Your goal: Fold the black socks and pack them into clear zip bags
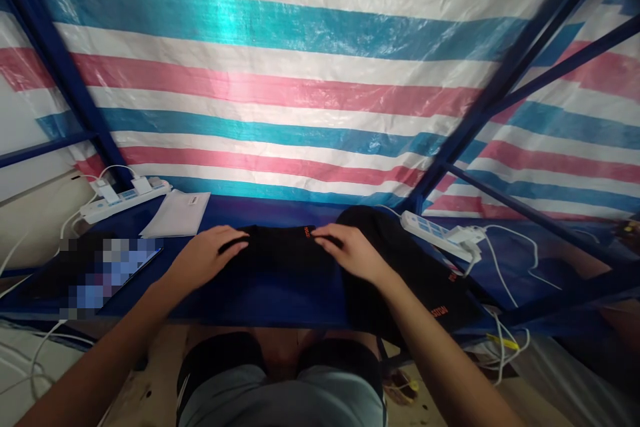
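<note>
holding black cloth by opposite edges | hands half-curled | blue tabletop on nearer side

Striped sheeting hangs behind; power strips sit left and right, white packet near the left one.

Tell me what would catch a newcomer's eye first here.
The big striped plastic sheet in red, white and blue jumps out, filling the space behind the desk. Next come the two bare hands, left and right, holding a dark cloth between them at the middle of the blue desk.
</note>
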Demonstrator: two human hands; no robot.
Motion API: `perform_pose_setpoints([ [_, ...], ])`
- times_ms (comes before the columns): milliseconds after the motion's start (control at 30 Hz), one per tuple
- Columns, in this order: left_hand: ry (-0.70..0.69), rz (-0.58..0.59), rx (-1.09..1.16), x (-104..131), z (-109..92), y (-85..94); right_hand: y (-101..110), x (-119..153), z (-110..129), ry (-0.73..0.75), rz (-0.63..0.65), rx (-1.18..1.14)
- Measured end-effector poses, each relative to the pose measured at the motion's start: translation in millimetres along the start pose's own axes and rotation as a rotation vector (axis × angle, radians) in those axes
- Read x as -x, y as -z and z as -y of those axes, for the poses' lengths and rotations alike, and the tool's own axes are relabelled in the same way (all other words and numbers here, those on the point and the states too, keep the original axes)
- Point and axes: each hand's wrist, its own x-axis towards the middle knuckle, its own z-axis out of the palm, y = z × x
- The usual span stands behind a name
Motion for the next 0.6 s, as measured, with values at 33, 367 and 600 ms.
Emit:
perform_pose_setpoints([
  [33,0.022,0.021,-0.002,-18,9,-2.6,-2,-19,-15,-0.014,0.028,0.012],
  [367,0.344,0.14,0.003,-69,54,-60.7,-70,-74,-46,-0.13,0.147,0.623],
  [600,0.363,0.174,0.253,-19,16,-57.3,-104,-81,-39,-0.17,0.159,0.477],
])
